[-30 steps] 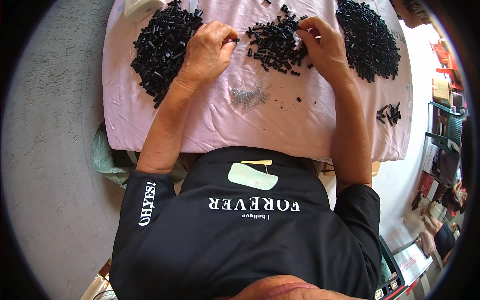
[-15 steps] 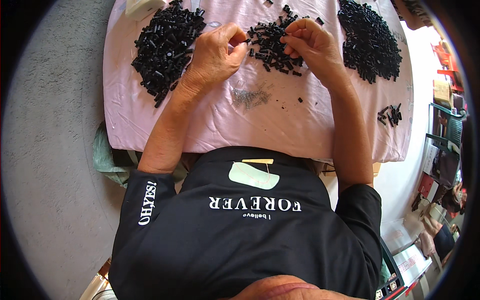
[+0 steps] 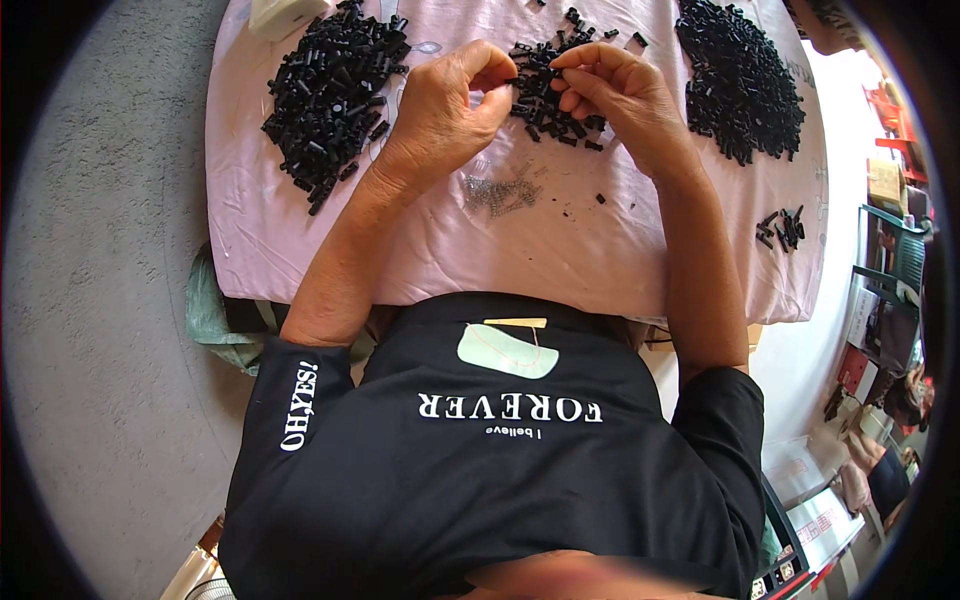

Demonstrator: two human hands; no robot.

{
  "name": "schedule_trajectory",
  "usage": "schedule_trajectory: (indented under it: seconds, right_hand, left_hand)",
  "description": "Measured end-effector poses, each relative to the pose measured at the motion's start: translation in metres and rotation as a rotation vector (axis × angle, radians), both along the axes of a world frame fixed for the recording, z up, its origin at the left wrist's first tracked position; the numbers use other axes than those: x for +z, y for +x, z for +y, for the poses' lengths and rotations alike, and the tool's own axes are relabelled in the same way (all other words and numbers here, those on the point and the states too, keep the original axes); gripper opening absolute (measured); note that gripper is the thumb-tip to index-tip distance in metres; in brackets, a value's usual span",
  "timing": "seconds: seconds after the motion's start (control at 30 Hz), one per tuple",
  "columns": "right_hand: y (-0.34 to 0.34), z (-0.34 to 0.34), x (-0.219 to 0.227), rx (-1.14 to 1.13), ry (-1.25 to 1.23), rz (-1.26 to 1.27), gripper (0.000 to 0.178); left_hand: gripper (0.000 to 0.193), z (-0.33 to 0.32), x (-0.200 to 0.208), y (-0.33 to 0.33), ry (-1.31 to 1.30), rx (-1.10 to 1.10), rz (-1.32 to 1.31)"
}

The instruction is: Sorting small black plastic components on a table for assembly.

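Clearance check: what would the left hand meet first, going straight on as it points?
The left hand would likely meet the middle black pile first; if high enough to clear that, the right hand. Its height is hard to judge.

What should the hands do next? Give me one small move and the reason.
Probably ease the right hand leftward until its fingertips meet the small black piece pinched by the left hand: the two hands face each other across a narrow gap over the middle black pile. Whether the right fingertips hold anything is too small to tell.
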State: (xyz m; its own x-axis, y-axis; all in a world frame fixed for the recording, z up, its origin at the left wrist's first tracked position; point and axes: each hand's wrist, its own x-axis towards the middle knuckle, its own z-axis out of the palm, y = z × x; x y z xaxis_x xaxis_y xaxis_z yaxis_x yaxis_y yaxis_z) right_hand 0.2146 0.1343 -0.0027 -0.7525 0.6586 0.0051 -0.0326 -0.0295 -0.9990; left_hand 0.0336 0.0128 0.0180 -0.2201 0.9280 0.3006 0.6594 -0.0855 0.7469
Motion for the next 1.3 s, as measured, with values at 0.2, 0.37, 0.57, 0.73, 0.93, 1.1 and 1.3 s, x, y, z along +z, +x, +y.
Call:
schedule_trajectory:
  seconds: [0.2, 0.37, 0.57, 0.73, 0.93, 1.1, 1.3]
  right_hand:
    - [0.0, 0.001, 0.001, -0.008, 0.04, -0.053, 0.018]
    - [0.003, 0.012, -0.016, -0.014, 0.07, -0.049, 0.018]
    - [0.004, 0.009, -0.014, 0.0, 0.019, -0.045, 0.02]
    - [0.004, 0.006, -0.011, 0.047, 0.057, -0.026, 0.022]
    - [0.001, -0.002, 0.001, 0.085, 0.014, -0.101, 0.022]
    - [-0.003, -0.007, 0.004, 0.088, -0.018, -0.021, 0.018]
    - [-0.003, -0.011, 0.008, 0.13, -0.04, -0.032, 0.018]
  left_hand:
    - [0.012, -0.006, -0.007, -0.018, -0.092, 0.037, 0.279]
    - [0.012, -0.014, -0.007, -0.023, -0.06, -0.009, 0.242]
    - [0.01, -0.038, 0.014, -0.025, -0.218, -0.197, 0.04]
    - [0.011, -0.048, 0.011, -0.02, -0.288, -0.289, -0.006]
    - [0.01, -0.044, 0.008, -0.018, -0.172, -0.303, 0.231]
    - [0.009, -0.037, 0.009, -0.009, -0.19, -0.181, 0.035]
    - [0.009, -0.021, 0.015, 0.007, 0.016, -0.044, -0.04]
